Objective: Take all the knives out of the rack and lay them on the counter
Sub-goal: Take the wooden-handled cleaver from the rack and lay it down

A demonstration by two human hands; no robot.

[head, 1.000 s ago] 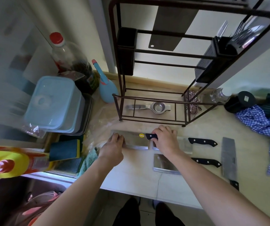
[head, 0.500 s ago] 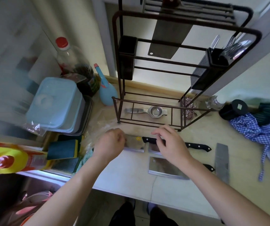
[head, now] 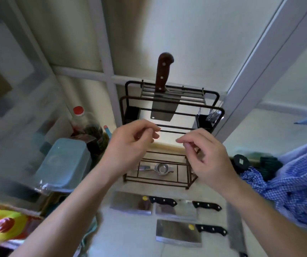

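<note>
Head view: brown-handled steel cleaver (head: 163,93) stands upright in the dark wire rack (head: 212,95), above both empty, loosely curled hands; left hand (head: 130,145) nearer than right hand (head: 206,156).

counter (head: 130,236) | rack (head: 171,179), four cleavers (head: 178,233), blue container (head: 61,164)

One head-worn wide-angle view looks forward and down, close over the counter (head: 130,182), with the rack (head: 171,134) toward 12 o'clock against the wall.
</note>
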